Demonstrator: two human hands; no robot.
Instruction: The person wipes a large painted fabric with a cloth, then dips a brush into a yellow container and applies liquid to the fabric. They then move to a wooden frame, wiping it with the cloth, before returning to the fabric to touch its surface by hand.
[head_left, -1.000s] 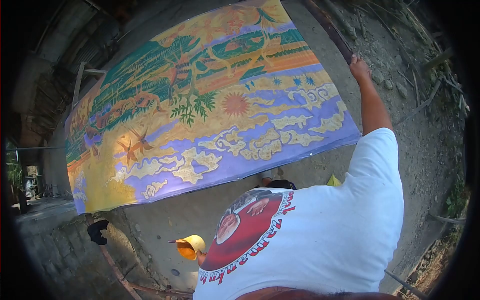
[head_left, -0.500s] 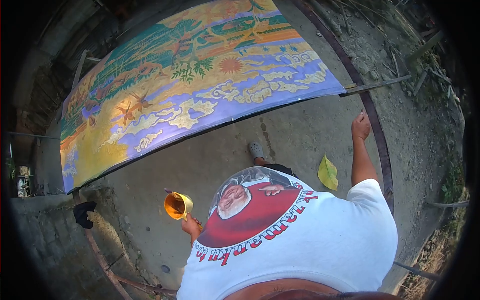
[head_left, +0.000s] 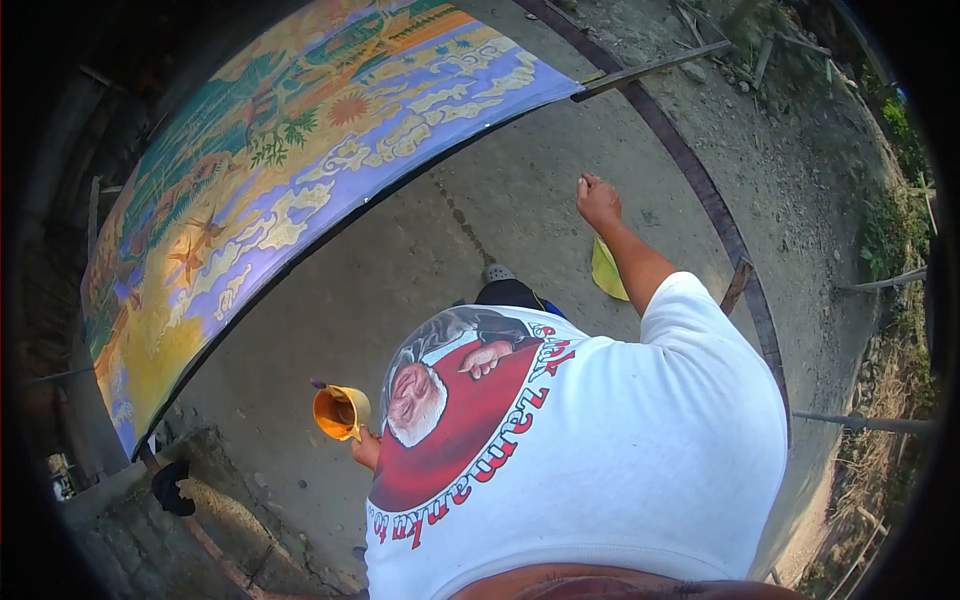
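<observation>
On the left, my left hand [head_left: 368,448] is closed around the handle of a yellow cup [head_left: 358,408] with an orange-brown inside. A thin dark tip [head_left: 318,383] pokes out past the cup's rim; the rest of it is hidden. My right hand [head_left: 598,200] is stretched forward over the ground with curled fingers, and whatever it may hold is too small to make out. Beyond both hands spreads a large painted cloth [head_left: 290,170] with purple, yellow, green and orange patterns. Neither hand touches it.
A yellow-green leaf [head_left: 607,270] lies on the concrete ground [head_left: 400,270] near my right forearm. Wooden bars [head_left: 655,70] edge the cloth's right corner. A dark bunched cloth [head_left: 172,488] hangs at the lower left. My shoe [head_left: 497,272] stands below the cloth's edge.
The view has turned to the right, so the painted cloth sits further left. My right hand has moved inward, nearer the cloth's edge and leaf. The cup stays in my left hand.
</observation>
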